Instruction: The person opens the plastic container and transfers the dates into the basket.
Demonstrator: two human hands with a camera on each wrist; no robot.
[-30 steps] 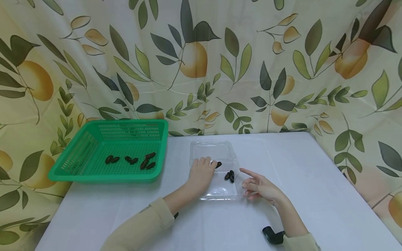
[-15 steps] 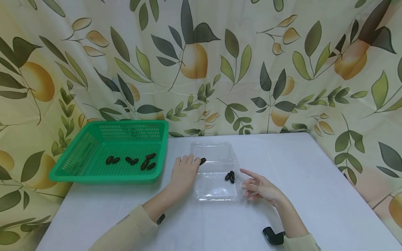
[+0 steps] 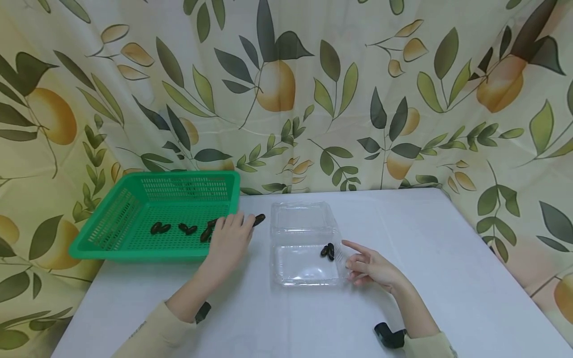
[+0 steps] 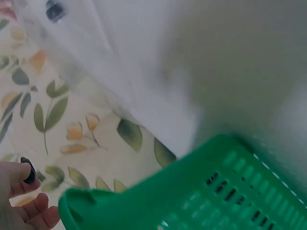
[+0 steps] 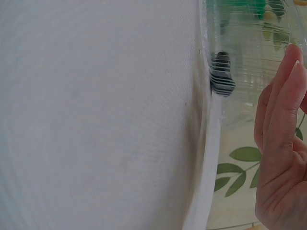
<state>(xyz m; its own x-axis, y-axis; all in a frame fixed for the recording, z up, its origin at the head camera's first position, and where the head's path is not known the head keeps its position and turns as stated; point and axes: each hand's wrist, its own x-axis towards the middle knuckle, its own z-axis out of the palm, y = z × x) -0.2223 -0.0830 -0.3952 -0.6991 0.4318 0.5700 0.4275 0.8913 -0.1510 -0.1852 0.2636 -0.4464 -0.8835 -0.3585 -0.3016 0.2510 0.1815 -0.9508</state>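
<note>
Between thumb and fingers my left hand (image 3: 229, 241) pinches a dark, glossy oval fruit, date-like in shape (image 3: 259, 219), over the right rim of the green basket (image 3: 147, 252). In the left wrist view the same dark fruit (image 4: 29, 170) shows at the fingertips, beside the basket's corner. Several similar dark fruits (image 3: 188, 229) lie on the basket floor, some partly hidden by the left hand. A clear plastic clamshell box (image 3: 297, 271) lies with its lid back, a few dark fruits (image 3: 328, 251) inside. My right hand (image 3: 371, 266) rests at its right wall, index finger extended.
A white cloth covers the table (image 3: 447, 268). Behind it hangs a curtain (image 3: 291, 99) printed with fruit and leaves. Black wrist devices (image 3: 388, 337) sit at both wrists. The basket stands left of the clear box, with a strip of table between.
My left hand has carried the pinched dark fruit leftward from over the clear box to the basket's right rim. The right hand and the box have stayed put.
</note>
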